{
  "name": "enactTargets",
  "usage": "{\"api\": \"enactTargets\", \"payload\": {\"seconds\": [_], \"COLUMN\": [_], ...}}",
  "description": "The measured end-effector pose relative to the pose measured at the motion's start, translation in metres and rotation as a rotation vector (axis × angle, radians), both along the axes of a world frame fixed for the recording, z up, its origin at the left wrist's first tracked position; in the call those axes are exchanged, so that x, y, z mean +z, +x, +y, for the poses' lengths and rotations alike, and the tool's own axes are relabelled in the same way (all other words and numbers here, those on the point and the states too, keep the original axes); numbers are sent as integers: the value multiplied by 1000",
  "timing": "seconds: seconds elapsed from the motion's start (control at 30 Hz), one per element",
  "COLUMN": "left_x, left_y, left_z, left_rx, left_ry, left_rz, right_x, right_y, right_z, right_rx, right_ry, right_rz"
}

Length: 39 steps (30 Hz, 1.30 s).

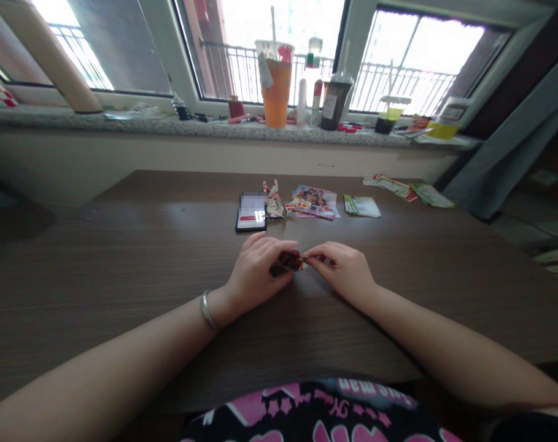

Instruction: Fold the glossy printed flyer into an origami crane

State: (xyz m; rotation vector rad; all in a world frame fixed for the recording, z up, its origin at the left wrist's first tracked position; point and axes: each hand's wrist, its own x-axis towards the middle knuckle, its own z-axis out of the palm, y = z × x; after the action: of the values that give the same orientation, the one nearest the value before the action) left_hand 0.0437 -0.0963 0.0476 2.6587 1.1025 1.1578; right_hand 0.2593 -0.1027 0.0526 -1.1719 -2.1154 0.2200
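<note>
My left hand [258, 267], with a silver bracelet at the wrist, is closed around a small dark packet [289, 261] with red and coloured markings. Part of the packet is hidden by my fingers and thumb. At its right end, thumb and forefinger of my right hand [341, 267] are pinched together, on or right beside the packet's tip. Both hands are low over the middle of the brown table [168, 294]. Just beyond my left hand lies a phone [251, 212] with its screen lit.
Behind the hands are a crumpled wrapper [275, 201], colourful printed cards [316, 201], a small stack of cards [362, 206] and further cards [430, 195] at the right. The stone windowsill [145, 125] carries a tall orange drink [276, 92], a dark drink cup [336, 104] and several bottles.
</note>
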Motion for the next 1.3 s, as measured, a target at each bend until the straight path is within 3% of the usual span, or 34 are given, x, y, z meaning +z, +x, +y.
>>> {"api": "enactTargets", "payload": {"seconds": [0.33, 0.77, 1.1, 1.3], "left_x": [-3, -6, 1, 2], "left_y": [1, 4, 2, 4], "left_z": [6, 4, 3, 2], "left_rx": [11, -138, -124, -208], "left_ry": [-72, -101, 129, 42], "left_rz": [-172, -129, -203, -286], "right_x": [4, 1, 5, 6], "right_y": [-4, -5, -5, -4], "right_z": [-4, -1, -4, -2], "right_rx": [193, 135, 98, 149], "right_ry": [-78, 233, 316, 305], "right_rz": [219, 114, -41, -19]}}
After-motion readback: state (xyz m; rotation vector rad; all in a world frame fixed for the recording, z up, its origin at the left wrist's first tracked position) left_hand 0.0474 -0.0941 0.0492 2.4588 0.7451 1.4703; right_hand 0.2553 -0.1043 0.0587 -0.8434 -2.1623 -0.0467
